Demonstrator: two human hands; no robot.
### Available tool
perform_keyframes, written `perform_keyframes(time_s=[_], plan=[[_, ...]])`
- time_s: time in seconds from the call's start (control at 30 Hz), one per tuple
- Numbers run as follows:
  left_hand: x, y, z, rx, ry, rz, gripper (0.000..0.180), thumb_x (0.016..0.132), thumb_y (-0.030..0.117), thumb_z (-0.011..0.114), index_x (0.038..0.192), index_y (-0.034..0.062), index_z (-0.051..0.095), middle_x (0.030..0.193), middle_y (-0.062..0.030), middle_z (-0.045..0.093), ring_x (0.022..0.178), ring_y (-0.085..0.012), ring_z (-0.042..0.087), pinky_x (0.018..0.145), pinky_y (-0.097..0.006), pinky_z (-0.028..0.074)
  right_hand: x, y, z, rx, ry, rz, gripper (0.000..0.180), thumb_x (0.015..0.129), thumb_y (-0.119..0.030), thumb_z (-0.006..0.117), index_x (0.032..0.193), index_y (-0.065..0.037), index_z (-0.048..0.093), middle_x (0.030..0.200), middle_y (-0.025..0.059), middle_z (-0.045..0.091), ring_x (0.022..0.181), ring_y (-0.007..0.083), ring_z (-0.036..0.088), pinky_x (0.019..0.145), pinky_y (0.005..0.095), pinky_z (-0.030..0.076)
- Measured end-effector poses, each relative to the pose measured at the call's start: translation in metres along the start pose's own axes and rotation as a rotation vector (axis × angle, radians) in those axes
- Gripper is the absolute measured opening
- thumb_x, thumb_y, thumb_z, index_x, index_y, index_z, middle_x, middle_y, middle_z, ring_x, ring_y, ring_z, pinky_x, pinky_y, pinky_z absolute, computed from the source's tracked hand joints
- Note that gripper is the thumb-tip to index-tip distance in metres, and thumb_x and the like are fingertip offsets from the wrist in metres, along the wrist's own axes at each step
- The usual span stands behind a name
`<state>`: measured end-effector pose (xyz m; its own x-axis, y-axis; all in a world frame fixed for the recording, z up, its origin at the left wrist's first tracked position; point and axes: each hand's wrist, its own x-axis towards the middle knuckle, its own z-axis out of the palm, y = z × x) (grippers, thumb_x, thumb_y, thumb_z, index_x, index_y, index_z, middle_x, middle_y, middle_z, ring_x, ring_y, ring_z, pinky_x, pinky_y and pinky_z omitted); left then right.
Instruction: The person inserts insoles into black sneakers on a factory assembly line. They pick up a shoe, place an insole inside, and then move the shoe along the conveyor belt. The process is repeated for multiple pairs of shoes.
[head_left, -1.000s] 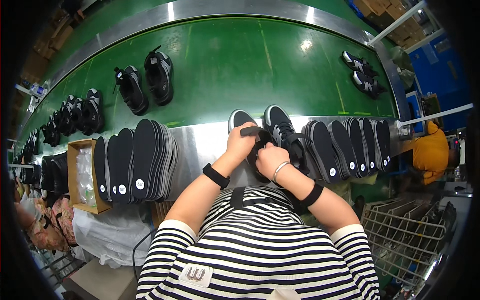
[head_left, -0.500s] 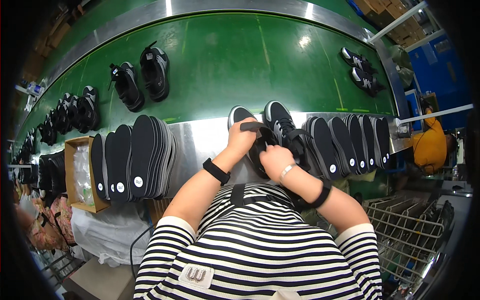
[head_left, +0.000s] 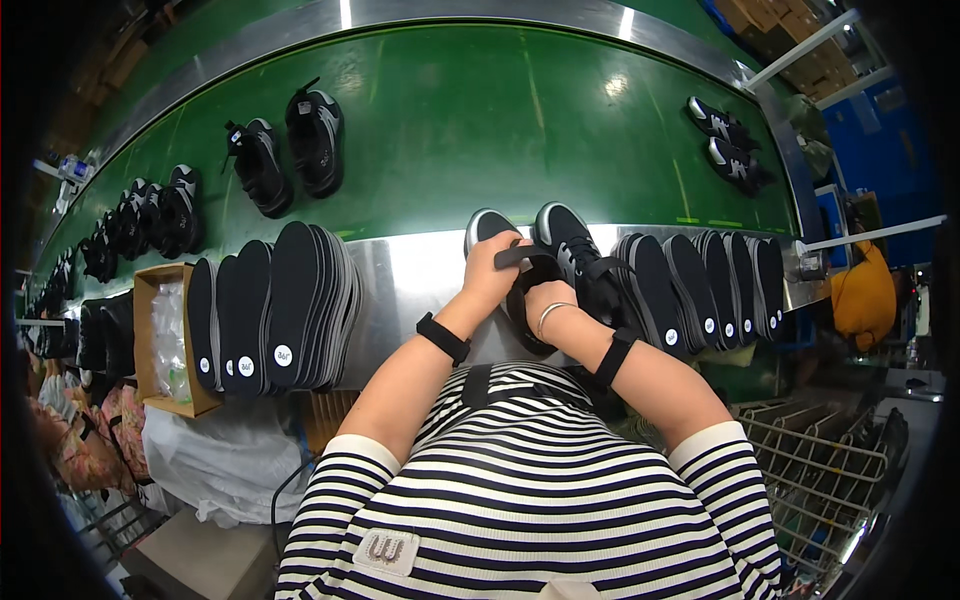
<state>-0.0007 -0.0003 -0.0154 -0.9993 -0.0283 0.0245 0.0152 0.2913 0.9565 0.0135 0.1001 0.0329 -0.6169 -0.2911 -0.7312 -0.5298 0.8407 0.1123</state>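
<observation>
Two black sneakers with white-grey trim stand side by side on the steel ledge, toes pointing to the belt. My left hand point(head_left: 492, 270) grips the left sneaker point(head_left: 484, 226) at its tongue and collar. My right hand point(head_left: 546, 298) is pushed down into that shoe's opening, its fingers hidden inside. The right sneaker point(head_left: 572, 248) stands untouched just beside my right wrist. Both wrists wear black bands, and the right one also has a thin bracelet.
A row of black insoles point(head_left: 275, 305) leans on the ledge at my left, another row point(head_left: 705, 290) at my right. Sneaker pairs point(head_left: 290, 150) ride the green conveyor belt point(head_left: 480, 130), one pair point(head_left: 725, 140) far right. A cardboard box point(head_left: 165, 340) sits left; wire baskets point(head_left: 830, 450) lower right.
My right hand has sunk deeper into the left sneaker's opening. The left hand keeps its hold, and the shoes have barely shifted.
</observation>
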Motion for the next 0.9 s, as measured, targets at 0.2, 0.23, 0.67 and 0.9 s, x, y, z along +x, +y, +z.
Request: perform_keyframes(time_s=[0.2,0.23,0.67,0.9], plan=[[-0.003,0.003,-0.003,-0.042,0.008,0.009,0.020,0.078,0.024,0.053,0.077,0.0038,0.058,0.064,-0.0156,0.057,0.061,-0.0315,0.056,0.054,-0.035,0.043,-0.033,0.014,-0.013,0.131,-0.112,-0.170,0.024,0.073,-0.021,0.047,0.084,-0.006,0.061,0.086,0.0131,0.061,0.083,0.0246,0.058,0.074,0.0388,0.038],[-0.004,0.004,-0.003,-0.061,0.008,0.001,0.020,0.078,0.024,0.053,0.077,0.0039,0.058,0.064,-0.0154,0.057,0.061,-0.0311,0.056,0.054,-0.034,0.043,-0.045,0.013,-0.021,0.161,-0.201,-0.156,0.028,0.073,-0.020,0.045,0.091,-0.004,0.060,0.092,0.0136,0.060,0.091,0.0258,0.055,0.086,0.0431,0.026],[0.007,-0.001,-0.008,-0.094,-0.170,-0.185,0.022,0.082,0.022,0.050,0.084,0.0016,0.057,0.066,-0.0055,0.058,0.059,-0.0115,0.055,0.051,-0.023,0.041,-0.030,0.022,0.014,0.162,-0.141,-0.263,0.042,0.070,-0.019,0.047,0.106,0.002,0.044,0.082,0.0169,0.059,0.084,0.0279,0.056,0.080,0.0430,0.030],[0.010,-0.017,-0.006,-0.251,-0.237,-0.235,0.024,0.083,0.026,0.049,0.087,0.0032,0.055,0.063,-0.0004,0.052,0.051,-0.0074,0.047,0.044,-0.021,0.037,-0.026,0.022,0.019,0.231,-0.139,-0.228,0.048,0.073,-0.023,0.047,0.114,0.002,0.040,0.088,0.0190,0.058,0.090,0.0282,0.054,0.091,0.0488,0.022]])
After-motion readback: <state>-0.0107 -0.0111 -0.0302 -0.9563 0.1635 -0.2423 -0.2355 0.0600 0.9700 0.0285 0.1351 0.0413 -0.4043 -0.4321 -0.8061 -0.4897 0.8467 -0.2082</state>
